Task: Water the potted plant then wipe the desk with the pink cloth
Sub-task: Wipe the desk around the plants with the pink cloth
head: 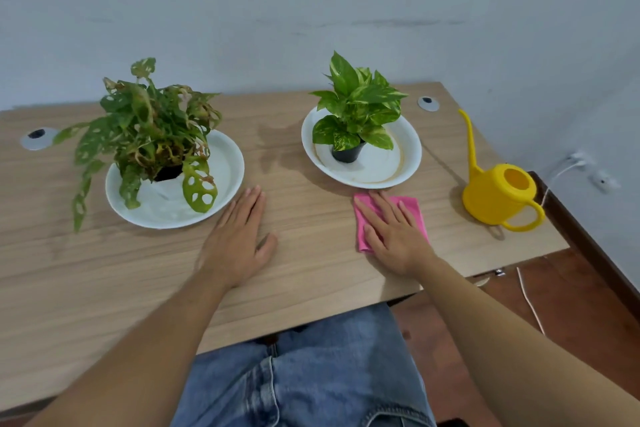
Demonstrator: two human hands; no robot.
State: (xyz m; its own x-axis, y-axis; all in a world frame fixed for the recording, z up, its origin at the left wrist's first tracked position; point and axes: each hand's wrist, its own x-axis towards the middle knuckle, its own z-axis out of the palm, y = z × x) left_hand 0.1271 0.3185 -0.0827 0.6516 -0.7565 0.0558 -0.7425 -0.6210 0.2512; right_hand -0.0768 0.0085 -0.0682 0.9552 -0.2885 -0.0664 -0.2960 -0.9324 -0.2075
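Pink cloth (412, 215): folded flat on the wooden bench (311, 274), just in front of the right-hand dish, toward the bench's right side.
Right hand (393, 236): lies palm down on the cloth, fingers straight and spread, pressing rather than gripping; the cloth shows beyond the fingertips and on both sides of the hand.
Left hand (242, 239): released, flat on bare wood with fingers together and thumb out, holding nothing; its fingertips reach close to the rim of the left dish.
Potted plant, right (356, 107): green and yellow variegated leaves in a small black pot, upright in a white dish (408, 163) with a brownish ring on its floor. The dish's near rim sits just beyond the cloth.
Potted plant, left (152, 128): holed, partly browned leaves that spill over its own white dish (228, 166) and droop to the bench on the left.
Watering can (498, 191): yellow, upright, long thin spout pointing up and away, handle toward the near edge; it stands near the right edge of the bench, apart from the cloth.
Cable holes: one round grommet (428, 103) behind the right dish, another (37, 137) at far left.
Below the bench: blue jeans (311, 374) and a reddish floor (571, 305) with a white cable.
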